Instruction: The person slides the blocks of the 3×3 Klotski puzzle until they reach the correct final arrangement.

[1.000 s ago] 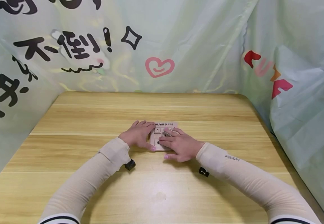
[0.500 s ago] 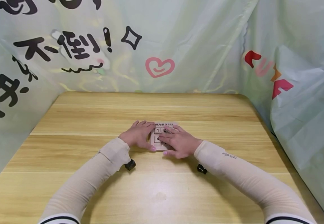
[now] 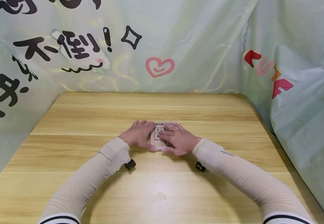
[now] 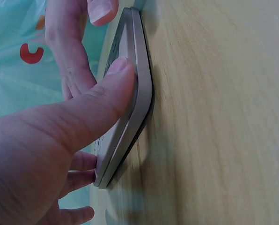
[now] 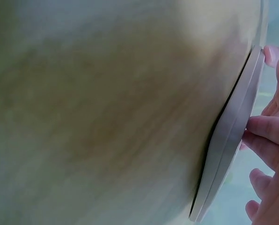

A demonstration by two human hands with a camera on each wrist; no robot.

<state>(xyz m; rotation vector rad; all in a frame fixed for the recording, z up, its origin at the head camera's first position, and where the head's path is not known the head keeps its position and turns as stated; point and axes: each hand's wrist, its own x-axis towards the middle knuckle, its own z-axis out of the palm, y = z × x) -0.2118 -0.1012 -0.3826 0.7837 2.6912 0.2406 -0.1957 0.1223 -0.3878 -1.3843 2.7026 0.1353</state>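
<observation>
A pale, flat number slide puzzle (image 3: 157, 146) lies on the table between both hands, with black print along its far edge. My left hand (image 3: 138, 135) holds it at its left side, thumb at the near edge and fingers at the far edge. The left wrist view shows the thumb (image 4: 118, 84) against the puzzle's side. My right hand (image 3: 182, 141) lies over the puzzle's right part, and its extended fingers touch the tiles. A tile marked 4 (image 3: 157, 136) sits below the tile marked 1 (image 3: 157, 130). A 7 tile (image 3: 165, 142) shows lower down; the hand hides several others.
The wood-grain table (image 3: 162, 186) surrounds the puzzle. A pale green printed cloth (image 3: 195, 46) with lettering and a pink heart hangs behind and at both sides. Each wrist carries a black strap mount, such as the left one (image 3: 130, 165).
The 4 tile has slid away from me, from the lower part of the puzzle to just below the 1. My right hand has shifted slightly forward and left. The left hand stays put.
</observation>
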